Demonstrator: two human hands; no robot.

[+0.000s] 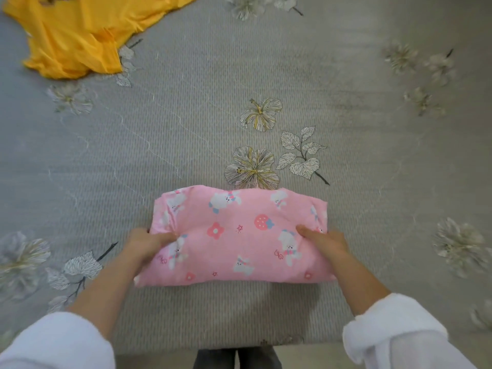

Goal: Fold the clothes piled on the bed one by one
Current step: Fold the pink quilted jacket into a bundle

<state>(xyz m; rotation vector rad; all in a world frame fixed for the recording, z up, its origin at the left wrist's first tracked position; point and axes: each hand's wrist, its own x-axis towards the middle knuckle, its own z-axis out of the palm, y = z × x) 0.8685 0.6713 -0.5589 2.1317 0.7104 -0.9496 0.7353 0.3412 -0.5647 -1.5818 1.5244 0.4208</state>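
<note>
While the bed (186, 102), a wide grey cover printed with flowers, fills almost the whole view, only two pieces of clothing show on it. The yellow garment (72, 35) lies crumpled and unfolded at the far left corner, well apart from the work. The pink garment (234, 235), printed with rabbits and strawberries, sits near the front edge of the bed as a compact rectangle of several layers.

The left hand (149, 243) grips the left end of the pink garment, and the right hand (324, 242) grips the right end. Each thumb lies on top of the cloth, the left thumb (166, 237) pressing a small pucker into it. The fingers curl round the edge and are hidden beneath. White sleeves (394, 328) are pushed back from both wrists.

Judged from this layout, the folding of the pink piece is at or near its final step, with the bundle held at both ends, either to make a last fold or to carry it aside. Whether its near edge is raised off the bed cannot be told. The next move calls for both hands to act together and level, so that the layers do not slip open. After that comes a reach to the far left for the yellow garment, which remains to be folded
</note>
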